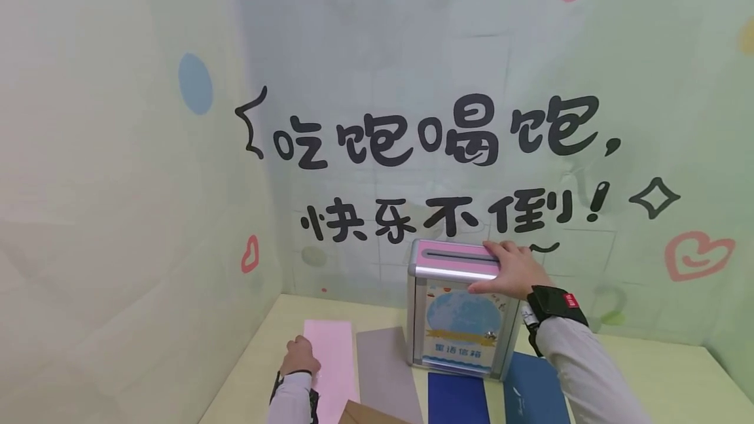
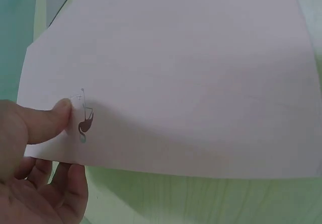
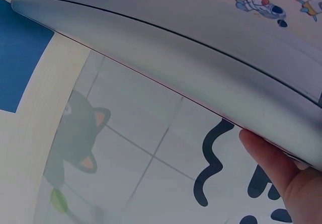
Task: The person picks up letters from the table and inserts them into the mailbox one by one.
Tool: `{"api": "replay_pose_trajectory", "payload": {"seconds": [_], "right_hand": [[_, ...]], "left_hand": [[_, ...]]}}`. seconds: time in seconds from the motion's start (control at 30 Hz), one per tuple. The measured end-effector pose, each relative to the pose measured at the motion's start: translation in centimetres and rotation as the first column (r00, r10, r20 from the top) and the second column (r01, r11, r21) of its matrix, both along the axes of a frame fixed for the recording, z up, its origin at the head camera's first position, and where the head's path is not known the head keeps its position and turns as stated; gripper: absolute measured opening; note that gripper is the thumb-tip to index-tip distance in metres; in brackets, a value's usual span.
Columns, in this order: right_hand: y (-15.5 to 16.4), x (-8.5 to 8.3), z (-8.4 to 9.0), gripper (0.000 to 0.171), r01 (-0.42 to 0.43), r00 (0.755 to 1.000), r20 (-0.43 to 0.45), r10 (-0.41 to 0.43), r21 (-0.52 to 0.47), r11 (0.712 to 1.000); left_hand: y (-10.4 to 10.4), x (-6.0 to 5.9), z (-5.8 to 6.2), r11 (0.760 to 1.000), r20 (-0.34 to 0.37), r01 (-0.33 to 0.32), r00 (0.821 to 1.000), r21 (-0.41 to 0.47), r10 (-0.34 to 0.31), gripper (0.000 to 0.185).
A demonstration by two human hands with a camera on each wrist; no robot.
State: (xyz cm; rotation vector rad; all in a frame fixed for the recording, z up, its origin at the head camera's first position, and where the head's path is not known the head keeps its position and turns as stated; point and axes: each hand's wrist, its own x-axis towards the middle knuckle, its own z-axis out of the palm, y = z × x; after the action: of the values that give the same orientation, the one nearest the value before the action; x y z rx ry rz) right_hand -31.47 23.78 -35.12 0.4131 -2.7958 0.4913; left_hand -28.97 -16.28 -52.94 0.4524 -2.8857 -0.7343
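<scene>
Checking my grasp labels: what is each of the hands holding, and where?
Left hand pinches the pink envelope at its near corner, thumb on top. Right hand grips the letter box by its top right edge.

1. A box [image 1: 459, 306] with a slot in its top stood on the table [image 1: 665, 378], toward the back and close to the rear wall [image 1: 412, 51].
2. The right hand [image 1: 512, 270] rested on the box's top right corner.
3. Flat sheets lay in a row on the table before and left of the box.
4. The leftmost sheet [image 1: 332, 358] lay under the left hand [image 1: 299, 358], whose thumb pressed on its near corner.
5. A second sheet [image 1: 385, 371] lay just right of it, touching the box's left foot.
6. Two more sheets [image 1: 456, 401] lay in front of the box, the right one [image 1: 536, 388] partly under the right forearm.
7. A side wall [image 1: 118, 182] met the rear wall left of the table.
</scene>
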Motion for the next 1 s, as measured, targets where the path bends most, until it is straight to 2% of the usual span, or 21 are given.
{"api": "replay_pose_trajectory", "payload": {"seconds": [0.13,0.37,0.57,0.8,1.0], "right_hand": [[-0.2,0.1,0.0,0.102,-0.001,1.0,0.001,0.001,-0.002,1.0],[-0.4,0.4,0.4,0.101,0.003,1.0,0.006,-0.003,-0.003,1.0],[-0.5,0.5,0.6,0.1,0.005,1.0,0.006,-0.005,-0.002,1.0],[-0.5,0.7,0.7,0.1,0.007,1.0,0.001,-0.007,0.006,1.0],[-0.5,0.5,0.4,0.1,0.01,1.0,0.001,-0.01,0.006,1.0]], "left_hand": [[-0.4,0.0,0.7,1.0,-0.04,-0.015,0.999,0.024,0.016,0.027],[-1.4,-0.5,0.6,0.996,-0.014,-0.022,1.0,0.082,0.023,0.023],[-2.7,-1.3,0.5,0.995,-0.032,0.007,0.999,0.102,-0.004,0.021],[-4.3,-1.7,1.6,0.994,-0.011,0.059,0.998,0.087,-0.058,0.026],[-5.1,-1.9,3.3,0.996,0.001,0.054,0.999,0.071,-0.054,0.026]]}}
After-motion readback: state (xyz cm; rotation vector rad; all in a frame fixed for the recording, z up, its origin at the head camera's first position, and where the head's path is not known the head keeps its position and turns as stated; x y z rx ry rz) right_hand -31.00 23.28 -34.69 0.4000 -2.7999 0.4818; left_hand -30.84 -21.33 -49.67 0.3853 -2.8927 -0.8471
